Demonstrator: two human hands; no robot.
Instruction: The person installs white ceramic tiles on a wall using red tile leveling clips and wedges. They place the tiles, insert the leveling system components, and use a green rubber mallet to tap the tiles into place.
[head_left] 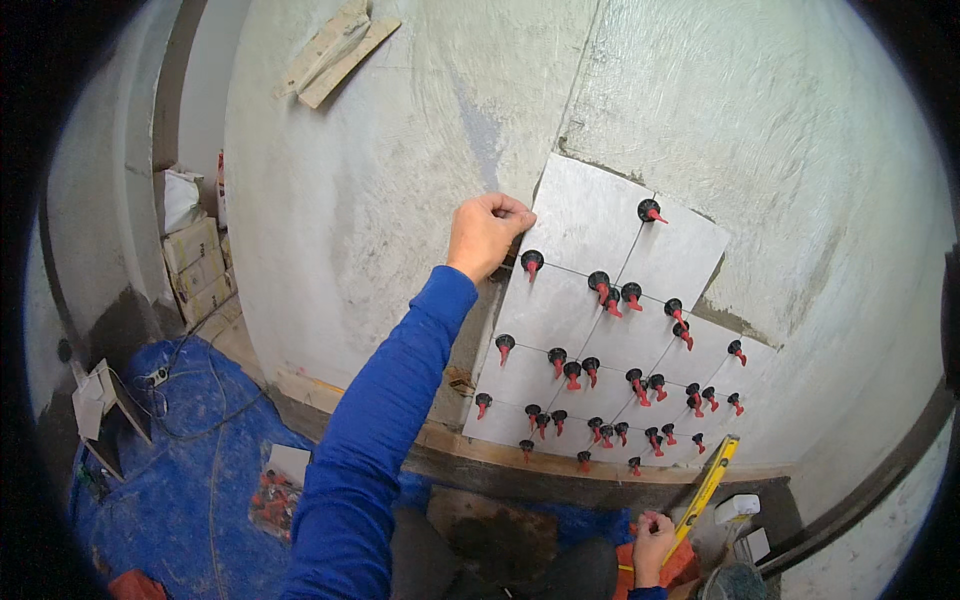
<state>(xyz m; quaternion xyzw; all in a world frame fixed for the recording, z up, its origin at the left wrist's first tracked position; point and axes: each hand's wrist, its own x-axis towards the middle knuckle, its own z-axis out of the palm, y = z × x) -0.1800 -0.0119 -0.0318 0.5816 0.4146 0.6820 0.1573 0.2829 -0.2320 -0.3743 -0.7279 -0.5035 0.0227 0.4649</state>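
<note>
Left hand, fingertips drawn together, at the edge of a wall tile.
The left hand [488,238] bends in at the wrist, thumb and forefinger meeting at the left edge of the pale tile [575,225], which lies at three o'clock from it; whether they pinch that edge, I cannot tell. The blue sleeve [385,410] slants down toward seven o'clock. More tiles [545,310], studded with black-and-red clips [573,372], spread toward four and five o'clock. Farther out at five o'clock, the right hand [652,545] is low and curled, its grip unclear, beside a yellow level [707,486].
</note>
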